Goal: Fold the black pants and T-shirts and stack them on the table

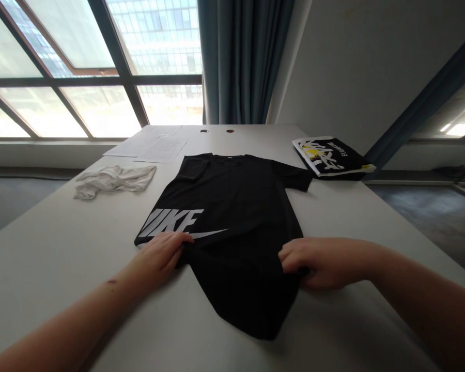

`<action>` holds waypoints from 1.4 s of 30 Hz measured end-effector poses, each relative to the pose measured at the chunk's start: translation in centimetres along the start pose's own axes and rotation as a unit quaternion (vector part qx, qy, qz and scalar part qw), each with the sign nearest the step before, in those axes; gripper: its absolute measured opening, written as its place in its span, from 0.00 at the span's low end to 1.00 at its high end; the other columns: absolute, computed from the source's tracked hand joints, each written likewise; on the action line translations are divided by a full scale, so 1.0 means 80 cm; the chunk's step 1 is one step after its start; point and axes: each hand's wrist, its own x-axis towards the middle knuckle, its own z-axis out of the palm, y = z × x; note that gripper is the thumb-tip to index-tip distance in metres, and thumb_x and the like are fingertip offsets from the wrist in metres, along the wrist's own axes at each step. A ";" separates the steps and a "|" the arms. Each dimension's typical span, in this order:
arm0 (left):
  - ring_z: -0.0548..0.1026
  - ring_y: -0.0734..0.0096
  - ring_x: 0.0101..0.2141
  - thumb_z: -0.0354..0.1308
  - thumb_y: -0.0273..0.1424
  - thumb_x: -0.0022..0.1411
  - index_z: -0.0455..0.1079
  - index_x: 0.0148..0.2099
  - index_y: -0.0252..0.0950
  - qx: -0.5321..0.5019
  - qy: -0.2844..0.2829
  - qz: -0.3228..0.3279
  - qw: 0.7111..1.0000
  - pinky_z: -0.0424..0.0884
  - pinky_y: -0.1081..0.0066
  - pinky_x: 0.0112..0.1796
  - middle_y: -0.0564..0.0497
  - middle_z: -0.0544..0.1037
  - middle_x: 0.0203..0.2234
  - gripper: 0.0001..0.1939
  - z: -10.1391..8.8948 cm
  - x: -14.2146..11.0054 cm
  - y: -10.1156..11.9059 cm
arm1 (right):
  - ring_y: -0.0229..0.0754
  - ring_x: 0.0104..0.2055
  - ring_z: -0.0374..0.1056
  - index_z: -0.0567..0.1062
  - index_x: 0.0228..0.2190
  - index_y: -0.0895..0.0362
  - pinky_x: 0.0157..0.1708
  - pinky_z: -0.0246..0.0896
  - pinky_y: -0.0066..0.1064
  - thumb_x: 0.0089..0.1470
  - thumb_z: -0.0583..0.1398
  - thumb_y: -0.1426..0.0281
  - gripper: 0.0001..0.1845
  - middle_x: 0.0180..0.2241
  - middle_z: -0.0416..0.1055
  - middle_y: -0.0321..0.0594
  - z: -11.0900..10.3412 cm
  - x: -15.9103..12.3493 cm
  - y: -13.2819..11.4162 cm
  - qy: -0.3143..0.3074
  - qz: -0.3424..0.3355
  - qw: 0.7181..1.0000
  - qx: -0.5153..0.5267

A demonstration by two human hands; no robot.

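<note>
A black short-sleeved T-shirt (pixel 236 201) lies on the white table (pixel 54 289), its neckline at the far end. White "NIKE"-style lettering and a swoosh run across its lower left side. The left side is folded inward, with that sleeve lying over the body. My left hand (pixel 163 253) is closed on the lower left edge, just below the lettering; its thumb is hidden. Fingers curled, my right hand (pixel 318 262) grips the lower right edge. Between the hands the loose hem sags toward me in a rounded flap.
A crumpled white cloth (pixel 114 181) lies at left, with paper sheets (pixel 155 147) behind it. A black-and-white printed package (pixel 333 156) sits at the right edge. Two small round discs or holes, one dark (pixel 204 131) and one brown (pixel 230 131), are at the far end.
</note>
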 end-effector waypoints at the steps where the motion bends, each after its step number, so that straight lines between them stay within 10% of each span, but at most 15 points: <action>1: 0.79 0.57 0.49 0.45 0.35 0.75 0.73 0.54 0.41 0.001 -0.019 0.010 1.000 0.73 0.59 0.53 0.46 0.82 0.48 0.17 0.002 0.002 -0.003 | 0.43 0.40 0.75 0.81 0.30 0.50 0.39 0.69 0.30 0.50 0.66 0.78 0.09 0.33 0.77 0.36 0.000 -0.006 0.004 -0.031 0.012 0.999 0.026; 4: 0.79 0.54 0.50 0.57 0.44 0.71 0.73 0.55 0.42 0.007 -0.079 0.046 0.996 0.71 0.58 0.55 0.46 0.82 0.48 0.17 0.004 0.006 -0.013 | 0.45 0.40 0.76 0.84 0.33 0.52 0.41 0.69 0.33 0.55 0.70 0.66 0.04 0.34 0.78 0.38 -0.004 -0.016 0.009 -0.136 0.050 0.981 0.133; 8: 0.78 0.52 0.51 0.71 0.55 0.56 0.73 0.58 0.44 0.007 -0.100 0.101 0.990 0.70 0.58 0.57 0.47 0.81 0.49 0.33 -0.006 0.006 -0.017 | 0.45 0.38 0.79 0.84 0.52 0.53 0.41 0.70 0.33 0.56 0.69 0.54 0.25 0.37 0.82 0.41 -0.006 -0.013 -0.007 -0.181 0.068 0.957 0.215; 14: 0.80 0.63 0.47 0.56 0.32 0.70 0.75 0.53 0.43 0.030 -0.063 0.113 0.991 0.73 0.67 0.52 0.49 0.82 0.47 0.12 -0.027 0.000 -0.005 | 0.45 0.38 0.81 0.84 0.52 0.57 0.38 0.71 0.30 0.56 0.68 0.49 0.30 0.34 0.83 0.42 -0.002 -0.007 -0.035 -0.246 0.038 0.930 0.272; 19: 0.80 0.62 0.48 0.49 0.24 0.66 0.74 0.53 0.42 0.057 -0.027 0.122 0.991 0.73 0.66 0.54 0.49 0.83 0.47 0.19 -0.022 -0.006 -0.006 | 0.43 0.37 0.78 0.84 0.47 0.57 0.40 0.72 0.32 0.65 0.62 0.59 0.18 0.37 0.82 0.44 -0.004 0.005 -0.024 -0.048 0.067 0.976 0.200; 23: 0.79 0.59 0.49 0.47 0.26 0.69 0.72 0.55 0.41 0.074 0.029 0.110 0.991 0.73 0.62 0.53 0.47 0.81 0.49 0.18 -0.012 -0.011 -0.008 | 0.53 0.62 0.69 0.81 0.54 0.54 0.64 0.63 0.45 0.66 0.61 0.60 0.19 0.59 0.73 0.51 0.018 0.024 0.004 0.164 0.101 0.981 0.030; 29: 0.79 0.59 0.49 0.47 0.24 0.64 0.70 0.53 0.39 0.066 0.002 0.131 0.989 0.72 0.60 0.55 0.48 0.81 0.45 0.17 -0.006 -0.003 0.005 | 0.63 0.77 0.43 0.62 0.72 0.45 0.73 0.35 0.64 0.67 0.60 0.51 0.37 0.77 0.47 0.45 0.053 0.034 0.045 0.087 0.145 0.983 -0.069; 42: 0.79 0.58 0.41 0.52 0.26 0.64 0.71 0.57 0.39 0.140 0.082 0.189 0.968 0.74 0.61 0.44 0.45 0.80 0.45 0.20 -0.033 -0.007 -0.003 | 0.61 0.79 0.35 0.56 0.74 0.45 0.74 0.29 0.61 0.68 0.57 0.51 0.39 0.78 0.39 0.43 0.041 0.034 0.038 0.031 0.168 0.983 -0.059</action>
